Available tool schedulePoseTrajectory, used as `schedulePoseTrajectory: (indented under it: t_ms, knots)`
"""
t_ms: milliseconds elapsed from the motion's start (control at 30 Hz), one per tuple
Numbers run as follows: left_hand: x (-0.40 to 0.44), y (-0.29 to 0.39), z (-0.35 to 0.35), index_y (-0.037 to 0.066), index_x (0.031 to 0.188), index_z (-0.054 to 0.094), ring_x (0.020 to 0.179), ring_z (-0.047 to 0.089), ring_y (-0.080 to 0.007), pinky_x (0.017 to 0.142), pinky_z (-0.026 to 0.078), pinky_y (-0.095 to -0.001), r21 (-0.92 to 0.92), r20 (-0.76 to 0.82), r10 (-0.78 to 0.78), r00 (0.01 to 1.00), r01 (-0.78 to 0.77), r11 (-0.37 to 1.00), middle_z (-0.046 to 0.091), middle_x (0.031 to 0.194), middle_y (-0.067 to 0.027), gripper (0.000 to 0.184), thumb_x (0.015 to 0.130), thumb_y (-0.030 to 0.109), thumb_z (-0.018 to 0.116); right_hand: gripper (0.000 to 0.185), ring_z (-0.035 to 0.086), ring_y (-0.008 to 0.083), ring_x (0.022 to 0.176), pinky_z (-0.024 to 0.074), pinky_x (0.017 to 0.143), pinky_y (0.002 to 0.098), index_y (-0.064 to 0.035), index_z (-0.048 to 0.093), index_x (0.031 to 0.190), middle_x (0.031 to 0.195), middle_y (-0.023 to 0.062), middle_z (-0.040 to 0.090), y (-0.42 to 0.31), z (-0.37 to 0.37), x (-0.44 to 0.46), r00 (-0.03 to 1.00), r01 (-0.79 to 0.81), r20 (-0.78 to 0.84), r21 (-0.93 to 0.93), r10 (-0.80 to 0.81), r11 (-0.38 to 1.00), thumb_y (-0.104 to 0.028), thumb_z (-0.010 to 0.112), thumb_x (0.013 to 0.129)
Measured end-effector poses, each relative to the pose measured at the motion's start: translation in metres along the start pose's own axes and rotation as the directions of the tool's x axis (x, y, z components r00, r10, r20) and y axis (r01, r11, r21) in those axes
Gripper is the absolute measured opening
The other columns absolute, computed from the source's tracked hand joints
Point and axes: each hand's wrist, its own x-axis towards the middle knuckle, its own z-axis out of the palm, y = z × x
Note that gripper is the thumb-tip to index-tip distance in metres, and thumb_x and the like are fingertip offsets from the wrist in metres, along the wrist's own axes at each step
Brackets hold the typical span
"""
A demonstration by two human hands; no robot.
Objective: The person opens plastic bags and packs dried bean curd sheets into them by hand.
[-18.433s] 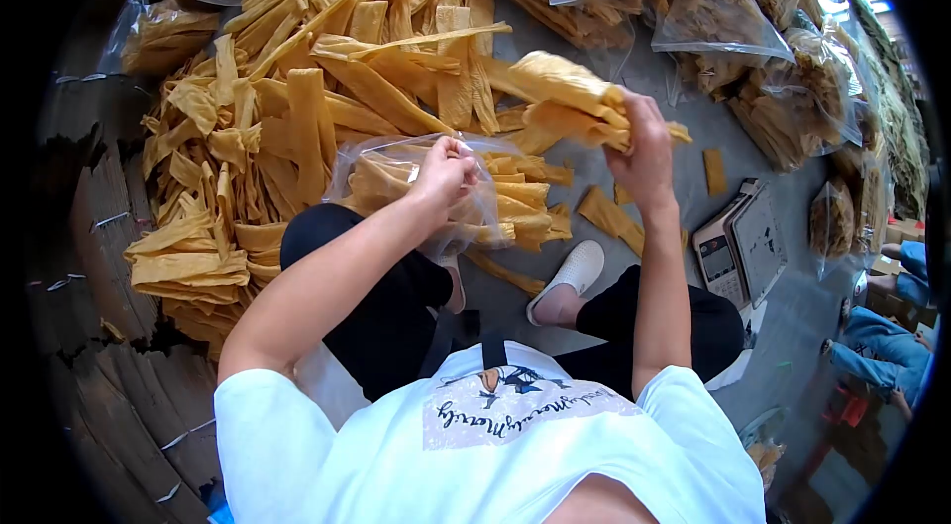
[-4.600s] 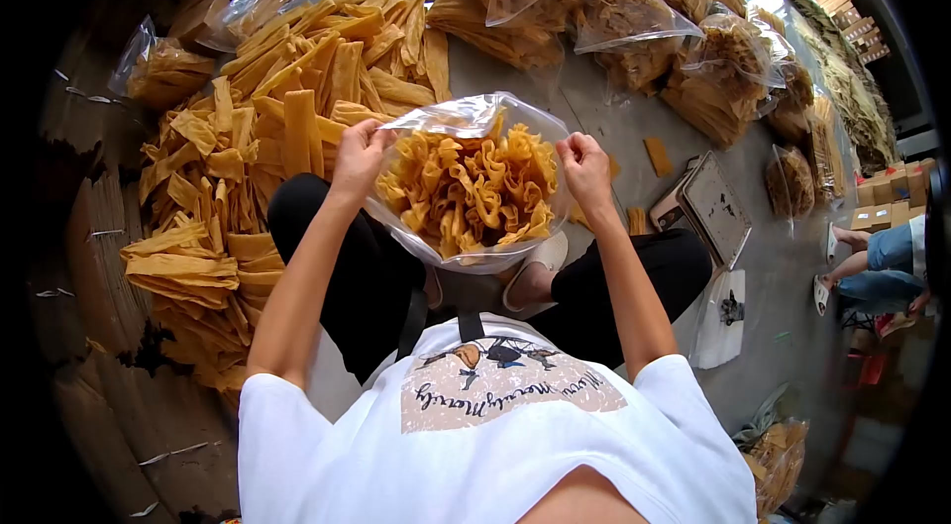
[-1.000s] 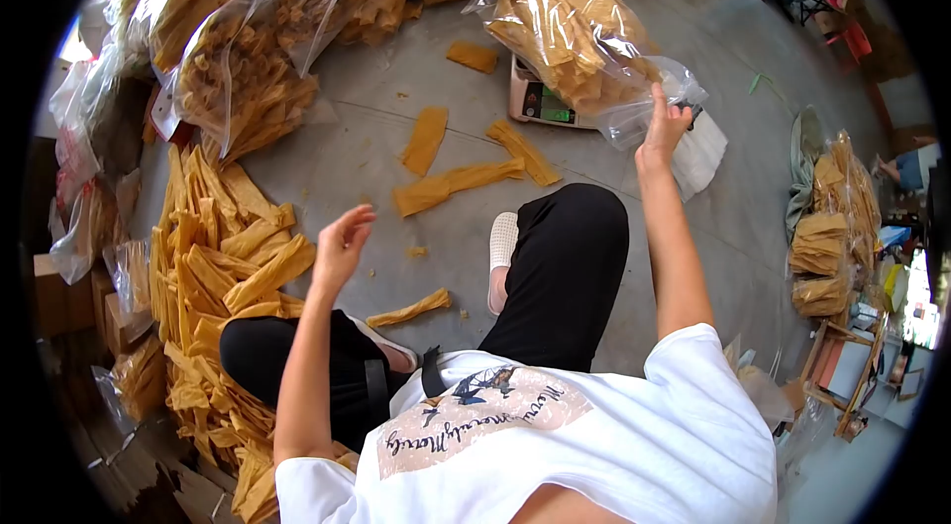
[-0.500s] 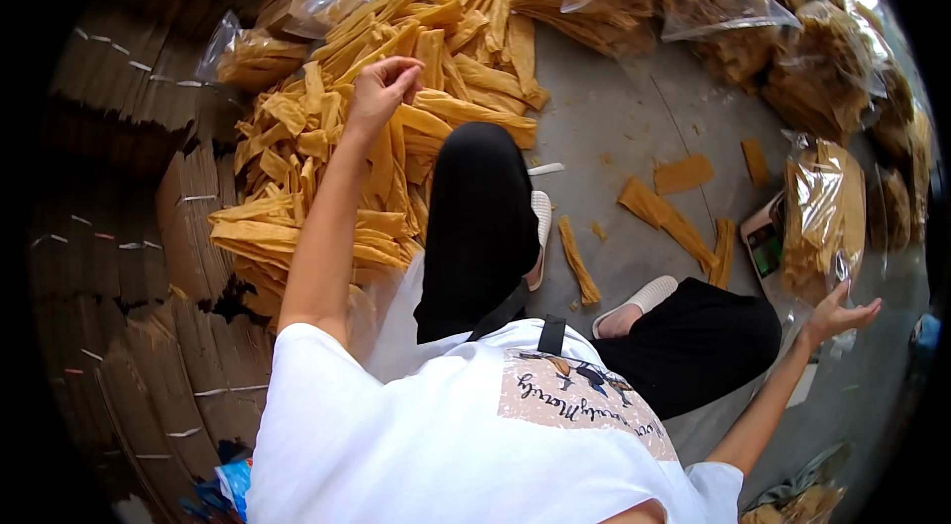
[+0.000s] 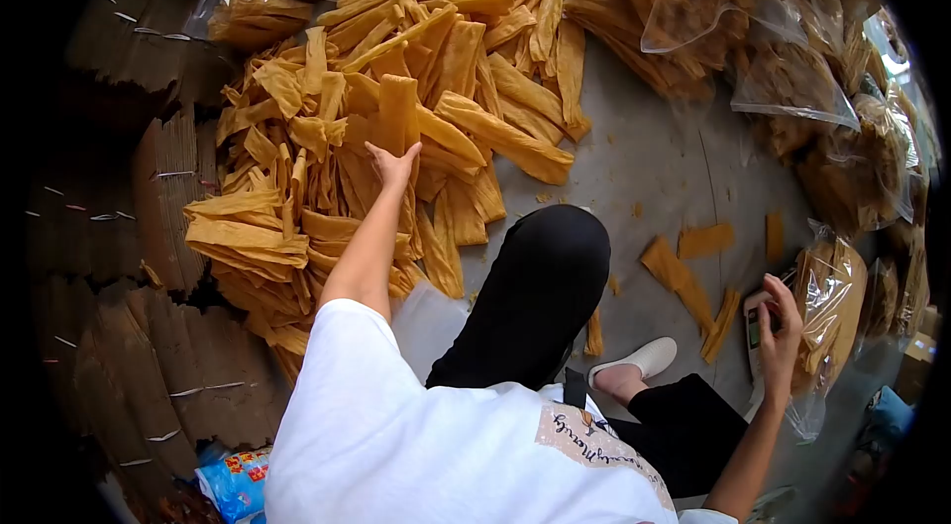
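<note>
In the head view, the pile of golden-yellow, flat, dried strips (image 5: 456, 58) lies around the left hand (image 5: 393, 167) and spreads mostly beyond it. The strips are long and ribbon-like, with wrinkled, matte faces and uneven edges; some are folded or bunched, and they overlap at many angles. The left hand's thumb and fingers are spread at the lower part of a broad, smooth-edged yellow strip (image 5: 399, 108) — whether they grip it, I cannot tell.

The right hand (image 5: 783, 336) is open and holds nothing, its fingers loosely bent above the pale digital scale (image 5: 755, 336). Just beside that hand, on its outer side, the clear, shiny plastic bag of tan strips (image 5: 830, 301) lies over part of the scale. Its strips run lengthwise in a dense bundle, glare streaks the film, and slack plastic trails from the near end.

Between the hands, nearer the right one, a few loose yellow pieces (image 5: 679, 278) lie on the grey floor (image 5: 644, 162) — some broad and flat, one narrower and creased. Well beyond the right hand, more clear bags of brownish-tan strips (image 5: 693, 9) are heaped together, their plastic crumpled and loose.
</note>
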Motion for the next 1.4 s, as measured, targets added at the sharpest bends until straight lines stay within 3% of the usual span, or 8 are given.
schedulePoseTrajectory:
  t_ms: [267,367,600,833,900,1000,1133,1400]
  knots:
    - [0.068,0.065,0.05,0.006,0.138,-0.017,0.135,-0.004,-0.0383,0.108,0.006,-0.0517,-0.023,-0.293,-0.136,0.946,0.135,0.991,-0.009,0.143,-0.0284,0.142,0.047,0.051,0.083,0.031,0.055,0.0198,0.104,0.0465,0.082,0.0265,0.0012,0.055,0.112,0.118,0.0121,0.054,0.003,0.098,0.034,0.991,-0.122,0.093,0.263,0.101,0.957,0.006,0.052,0.081]
    - [0.077,0.062,0.047,0.007,0.136,-0.022,0.134,-0.008,-0.0417,0.107,0.004,-0.0542,-0.039,-0.105,-0.388,0.916,0.386,0.922,-0.011,0.143,-0.0282,0.138,0.053,0.043,0.082,0.031,0.056,0.0195,0.103,0.0469,0.082,0.0269,0.0006,0.056,0.111,0.116,0.0116,0.055,0.01,0.118,0.031,0.978,-0.191,0.133,0.274,0.16,0.943,0.005,0.053,0.08]
    - [0.087,0.012,0.015,-0.006,0.101,0.054,0.1,0.056,-0.0354,0.087,0.045,-0.0358,0.131,-0.081,-0.14,0.987,0.149,0.98,0.057,0.105,-0.0265,0.047,0.062,0.018,0.065,0.03,0.058,0.0193,0.1,0.0476,0.08,0.0272,0.0007,0.057,0.109,0.11,0.0111,0.058,0.023,0.154,0.021,0.953,-0.285,0.193,0.298,0.235,0.911,0.003,0.054,0.08]
    - [0.062,-0.046,0.004,-0.005,0.101,0.055,0.095,0.057,-0.0372,0.084,0.046,-0.0355,-0.062,-0.101,-0.242,0.965,0.236,0.97,0.059,0.1,-0.0243,0.039,0.066,0.011,0.061,0.03,0.059,0.0185,0.096,0.0481,0.078,0.0276,-0.0017,0.057,0.11,0.105,0.0098,0.059,0.014,0.206,0.052,0.954,-0.261,0.248,0.407,0.169,0.875,0.002,0.054,0.08]
    - [0.031,-0.026,-0.02,-0.005,0.107,0.052,0.096,0.058,-0.0346,0.081,0.045,-0.0355,0.042,0.112,-0.07,0.991,0.066,0.997,0.06,0.102,-0.0222,0.04,0.07,0.007,0.06,0.033,0.059,0.0195,0.095,0.0483,0.077,0.0279,-0.003,0.055,0.112,0.104,0.0104,0.059,-0.004,0.222,0.075,0.965,-0.171,0.255,0.415,0.066,0.894,0.002,0.055,0.079]
    - [-0.041,0.008,-0.025,-0.005,0.111,0.049,0.098,0.057,-0.0337,0.082,0.044,-0.0355,-0.001,-0.066,0.2,0.978,-0.201,0.98,0.058,0.104,-0.0222,0.037,0.075,0.005,0.055,0.048,0.052,0.0257,0.108,0.0456,0.085,0.0317,-0.0037,0.046,0.122,0.12,0.0146,0.05,-0.048,0.235,0.108,0.97,0.051,0.201,0.37,-0.134,0.928,0.003,0.057,0.077]
    - [-0.103,0.041,-0.025,-0.005,0.112,0.049,0.1,0.056,-0.0298,0.083,0.044,-0.0348,-0.098,-0.061,0.285,0.957,-0.29,0.952,0.057,0.108,-0.0188,0.035,0.079,0.005,0.056,0.081,0.025,0.0352,0.131,0.0255,0.105,0.0402,-0.0012,0.018,0.138,0.141,0.0232,0.022,-0.124,0.211,0.144,0.824,0.521,-0.254,-0.012,-0.507,0.853,-0.01,0.067,0.075]
    - [-0.146,0.192,-0.023,0.0,0.105,0.056,0.092,0.06,-0.0189,0.076,0.047,-0.0292,-0.671,0.102,0.733,0.672,-0.497,0.549,0.062,0.099,-0.0082,0.029,0.078,0.004,0.062,0.115,0.022,0.0308,0.132,0.0213,0.108,0.0378,-0.0013,0.002,0.141,0.142,0.0222,0.021,-0.146,0.219,0.156,0.923,0.279,0.053,0.589,-0.381,0.759,-0.029,0.081,0.062]
